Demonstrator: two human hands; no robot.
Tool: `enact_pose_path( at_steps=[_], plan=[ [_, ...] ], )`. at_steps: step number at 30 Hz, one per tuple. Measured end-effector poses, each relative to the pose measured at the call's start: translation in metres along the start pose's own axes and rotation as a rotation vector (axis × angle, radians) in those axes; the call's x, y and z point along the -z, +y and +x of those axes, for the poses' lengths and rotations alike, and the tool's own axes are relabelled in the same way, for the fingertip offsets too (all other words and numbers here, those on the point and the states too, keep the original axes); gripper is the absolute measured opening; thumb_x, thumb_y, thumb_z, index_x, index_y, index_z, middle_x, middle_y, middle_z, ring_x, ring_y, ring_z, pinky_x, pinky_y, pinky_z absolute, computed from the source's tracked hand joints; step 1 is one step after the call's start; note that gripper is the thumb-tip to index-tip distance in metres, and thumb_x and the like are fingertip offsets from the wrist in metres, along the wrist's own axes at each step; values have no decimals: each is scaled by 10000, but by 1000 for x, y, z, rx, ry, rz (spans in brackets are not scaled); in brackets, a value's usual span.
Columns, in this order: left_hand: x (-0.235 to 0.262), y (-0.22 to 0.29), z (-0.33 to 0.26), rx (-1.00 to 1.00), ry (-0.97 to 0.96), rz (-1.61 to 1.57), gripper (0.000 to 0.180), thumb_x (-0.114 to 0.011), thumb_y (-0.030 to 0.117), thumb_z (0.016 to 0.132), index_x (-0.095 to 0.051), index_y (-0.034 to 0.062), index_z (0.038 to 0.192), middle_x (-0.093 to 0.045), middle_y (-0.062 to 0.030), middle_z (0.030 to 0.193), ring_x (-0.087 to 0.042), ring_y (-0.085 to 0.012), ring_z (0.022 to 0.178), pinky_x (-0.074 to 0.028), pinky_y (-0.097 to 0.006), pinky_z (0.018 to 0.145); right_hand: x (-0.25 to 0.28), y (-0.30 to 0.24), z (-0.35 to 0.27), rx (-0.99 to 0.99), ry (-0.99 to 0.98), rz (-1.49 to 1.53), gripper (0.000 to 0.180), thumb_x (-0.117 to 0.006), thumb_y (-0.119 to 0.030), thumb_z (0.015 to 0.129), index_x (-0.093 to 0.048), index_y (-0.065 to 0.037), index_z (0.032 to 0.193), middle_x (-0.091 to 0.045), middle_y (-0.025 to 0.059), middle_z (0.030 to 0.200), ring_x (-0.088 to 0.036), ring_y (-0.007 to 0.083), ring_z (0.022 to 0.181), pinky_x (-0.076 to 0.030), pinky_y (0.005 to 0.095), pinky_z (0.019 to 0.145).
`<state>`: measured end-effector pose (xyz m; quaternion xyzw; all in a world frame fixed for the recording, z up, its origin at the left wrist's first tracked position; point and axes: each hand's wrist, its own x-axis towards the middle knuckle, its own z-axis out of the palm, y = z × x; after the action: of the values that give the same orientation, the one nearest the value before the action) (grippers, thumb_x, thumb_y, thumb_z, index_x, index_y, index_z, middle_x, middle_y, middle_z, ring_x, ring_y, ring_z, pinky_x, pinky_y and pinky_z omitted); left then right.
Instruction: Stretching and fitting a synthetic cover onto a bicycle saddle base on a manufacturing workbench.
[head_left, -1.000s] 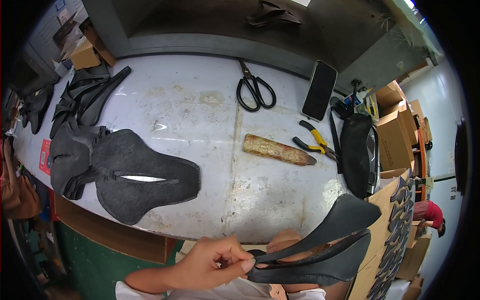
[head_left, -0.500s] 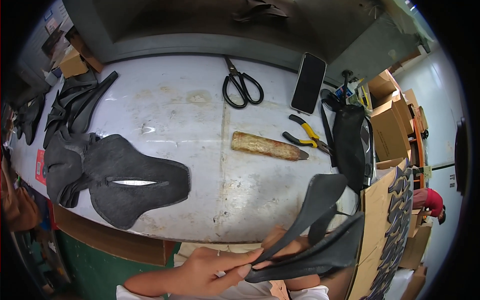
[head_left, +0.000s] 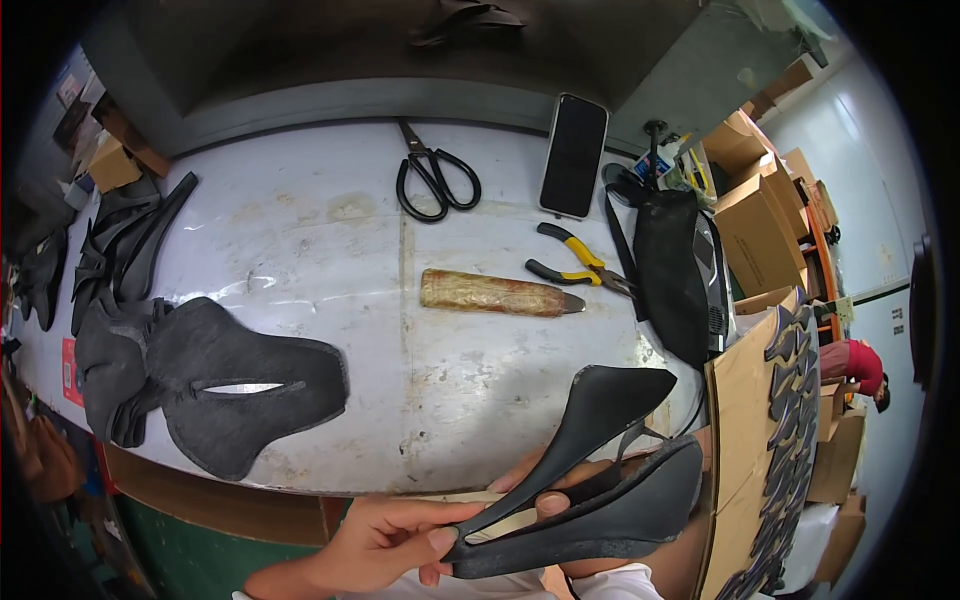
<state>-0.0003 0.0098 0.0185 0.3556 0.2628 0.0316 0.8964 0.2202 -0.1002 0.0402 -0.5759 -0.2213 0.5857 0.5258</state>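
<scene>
A black bicycle saddle shell [head_left: 600, 480] with a long centre slot is held over the table's near edge. My left hand [head_left: 385, 540] pinches its narrow nose from the left. My right hand [head_left: 545, 490] is under the shell, with only fingertips showing through the slot and at its edge. A flat dark grey saddle cover [head_left: 235, 385] with a slit lies on the grey table [head_left: 330, 260] to the left, on a small stack of similar pieces.
Black scissors [head_left: 435, 180], a dark phone [head_left: 573, 155], yellow-handled pliers [head_left: 575, 268] and a brown wrapped tool [head_left: 495, 293] lie on the table. A black bag [head_left: 675, 275] sits at right. Cardboard sheet with dark cut pieces [head_left: 775, 440] stands at right; more black pieces [head_left: 125, 240] at left.
The saddle shell has been turned and lifted a little toward the table edge, with its wide end now higher. My view has tilted down slightly. Both hands keep their hold.
</scene>
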Motion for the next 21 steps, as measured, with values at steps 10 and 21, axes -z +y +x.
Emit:
enact_pose_path(
  at_steps=[10,21],
  plan=[
    [-13,-7,-2,-98,52,19,326,-540,-31,943,-580,-56,1265,-702,-130,843,-665,-132,664,-561,-247,575,-27,36,11,340,37,338,260,-767,-238,840,-722,-16,969,-697,158,1001,-663,237,958,-528,338,866],
    [8,-15,12,-554,151,353,548,-649,53,902,-439,-16,1402,-616,-24,741,-493,-27,573,-365,-191,531,-14,46,7,168,-159,147,422,-684,-378,888,-725,42,899,-723,155,897,-686,228,869,-542,345,828]
  ],
)
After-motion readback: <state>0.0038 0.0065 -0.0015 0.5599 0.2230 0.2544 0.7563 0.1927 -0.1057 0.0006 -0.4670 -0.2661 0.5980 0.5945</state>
